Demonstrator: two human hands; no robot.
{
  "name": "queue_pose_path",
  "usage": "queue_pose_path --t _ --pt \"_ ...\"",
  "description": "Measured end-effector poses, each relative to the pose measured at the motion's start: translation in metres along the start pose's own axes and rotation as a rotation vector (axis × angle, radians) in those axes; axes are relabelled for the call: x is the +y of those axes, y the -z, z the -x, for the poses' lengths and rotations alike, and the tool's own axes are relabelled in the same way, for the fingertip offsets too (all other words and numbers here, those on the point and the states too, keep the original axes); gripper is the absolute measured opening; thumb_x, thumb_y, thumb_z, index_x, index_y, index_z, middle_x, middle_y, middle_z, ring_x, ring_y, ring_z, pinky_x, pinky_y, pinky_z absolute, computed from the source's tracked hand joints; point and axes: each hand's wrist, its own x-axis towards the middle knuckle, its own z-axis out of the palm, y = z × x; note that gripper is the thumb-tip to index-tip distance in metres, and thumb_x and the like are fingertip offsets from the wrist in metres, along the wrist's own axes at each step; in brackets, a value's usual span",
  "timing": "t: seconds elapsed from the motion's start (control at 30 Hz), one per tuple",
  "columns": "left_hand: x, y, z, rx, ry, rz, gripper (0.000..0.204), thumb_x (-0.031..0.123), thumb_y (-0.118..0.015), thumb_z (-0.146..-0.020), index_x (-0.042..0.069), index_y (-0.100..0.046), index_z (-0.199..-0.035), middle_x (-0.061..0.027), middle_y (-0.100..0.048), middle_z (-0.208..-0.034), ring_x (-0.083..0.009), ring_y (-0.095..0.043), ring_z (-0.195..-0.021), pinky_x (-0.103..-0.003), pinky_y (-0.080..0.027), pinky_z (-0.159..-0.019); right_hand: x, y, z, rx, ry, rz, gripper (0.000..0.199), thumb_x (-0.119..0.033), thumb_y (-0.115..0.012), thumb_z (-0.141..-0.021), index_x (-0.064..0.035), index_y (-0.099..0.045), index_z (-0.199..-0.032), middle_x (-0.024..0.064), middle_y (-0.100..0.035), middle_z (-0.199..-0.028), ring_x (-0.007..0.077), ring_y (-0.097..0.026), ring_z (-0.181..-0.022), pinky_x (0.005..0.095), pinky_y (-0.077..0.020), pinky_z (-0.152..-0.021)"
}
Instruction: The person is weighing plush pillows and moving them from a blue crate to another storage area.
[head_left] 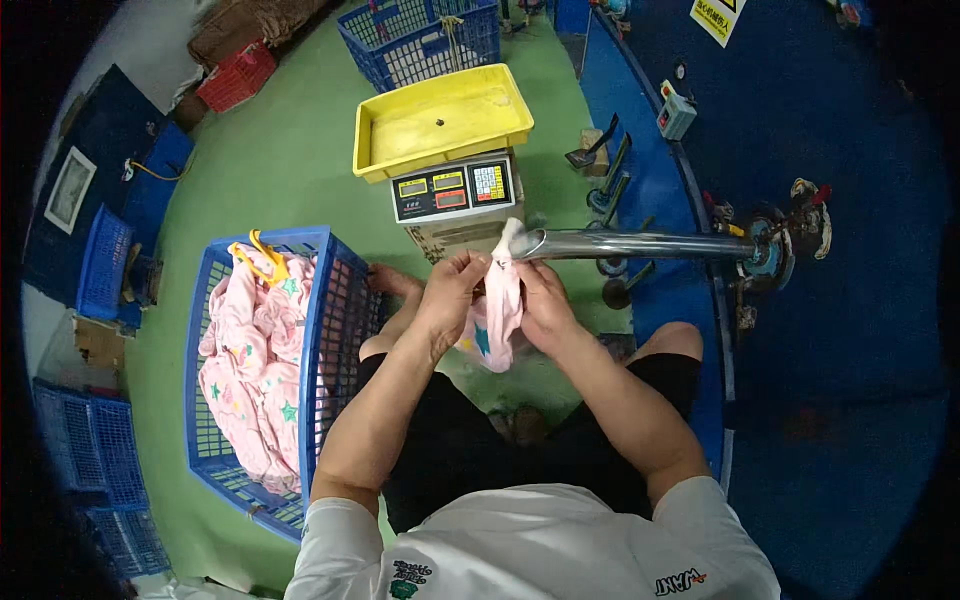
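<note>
Both hands hold a pink garment (pixel 505 300) printed with colored stars, in front of me. Its upper end lies at the open mouth of a shiny metal tube (pixel 630 244) that comes in from the right. My left hand (pixel 456 290) pinches the garment's left edge, thumb and fingers together. On the other side, my right hand (pixel 545 300) grips it just under the tube's end. The lower part of the cloth hangs free between my forearms. To my left, a blue plastic basket (pixel 325 340) holds a heap of similar pink star-printed cloth (pixel 255 385).
A yellow-orange looped object (pixel 262 260) lies on the heap. Ahead stands a digital scale (pixel 455 190) bearing a yellow tray (pixel 440 125). Behind it is another blue basket (pixel 420 50). A blue machine panel (pixel 820 330) fills the right, with a control box (pixel 677 112) on it.
</note>
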Motion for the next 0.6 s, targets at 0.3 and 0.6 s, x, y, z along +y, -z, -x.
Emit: queue_pose_path --t 0.3,0.6 --pt "0.03 -0.041 -0.027 -0.122 -0.226 -0.565 0.015 0.011 -0.057 -0.098 0.001 -0.062 -0.087 -0.0042 -0.059 -0.075 -0.0112 -0.049 -0.064 -0.025 -0.043 -0.058 -0.022 -0.007 -0.017 -0.038 -0.202 -0.38 0.027 -0.016 -0.053 -0.101 -0.0016 -0.061 -0.122 0.0129 -0.068 -0.112 0.0195 -0.067 -0.097 0.0343 -0.056 -0.086" --pt "0.037 -0.05 -0.039 -0.132 -0.355 -0.863 0.017 0.011 -0.057 -0.097 0.0 -0.059 -0.085 -0.0026 -0.055 -0.071 -0.0112 -0.045 -0.062 -0.026 -0.041 -0.055 -0.035 -0.004 0.022 0.074 0.008 -0.262 0.028 -0.019 -0.051 -0.103 -0.0011 -0.06 -0.122 0.0113 -0.068 -0.107 0.0177 -0.065 -0.091 0.0325 -0.0551 -0.079"
